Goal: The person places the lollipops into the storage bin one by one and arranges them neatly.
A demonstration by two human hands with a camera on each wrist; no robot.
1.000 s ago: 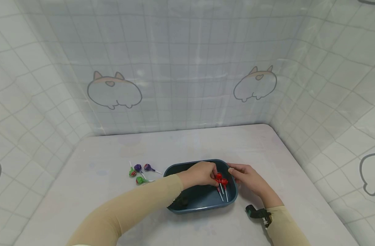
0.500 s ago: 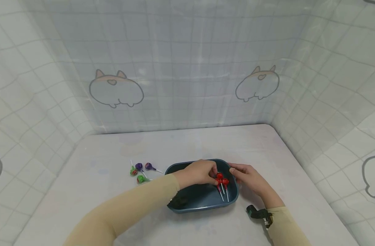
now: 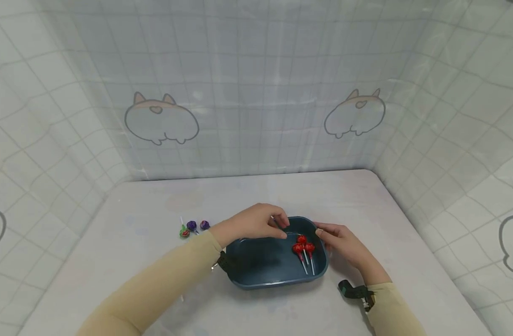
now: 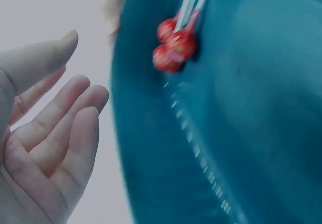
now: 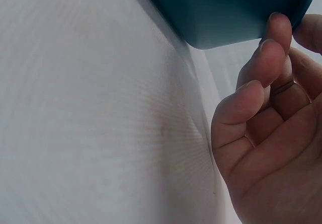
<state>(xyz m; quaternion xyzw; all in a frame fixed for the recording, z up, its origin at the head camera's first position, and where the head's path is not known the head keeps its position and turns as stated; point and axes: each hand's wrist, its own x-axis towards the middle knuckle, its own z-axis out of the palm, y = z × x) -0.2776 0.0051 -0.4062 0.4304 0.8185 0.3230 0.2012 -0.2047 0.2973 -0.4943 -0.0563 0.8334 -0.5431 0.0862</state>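
Observation:
A dark blue plastic tray (image 3: 260, 275) stands on the table with three red-wrapped lollipops (image 3: 302, 247) lying together at its right end. Over the tray's back rim hovers my left hand (image 3: 258, 221), its fingers loosely bent and nothing between them. The left wrist view shows the same left hand (image 4: 55, 128) with thumb and fingers apart, beside the tray wall. My right hand (image 3: 344, 242) pinches the tray's right end, thumb at the rim and fingers on the outside. From below, the right wrist view shows those fingertips (image 5: 274, 58) at the outer wall.
Left of the tray lie a green-and-red lollipop (image 3: 184, 231) and two purple ones, partly covered by my left forearm (image 3: 164, 280). A white sheet with grid lines hangs behind the table (image 3: 239, 196) and along both sides.
My left hand has let go of the red lollipops and risen back and to the left, out of the tray. The right hand keeps its place on the rim.

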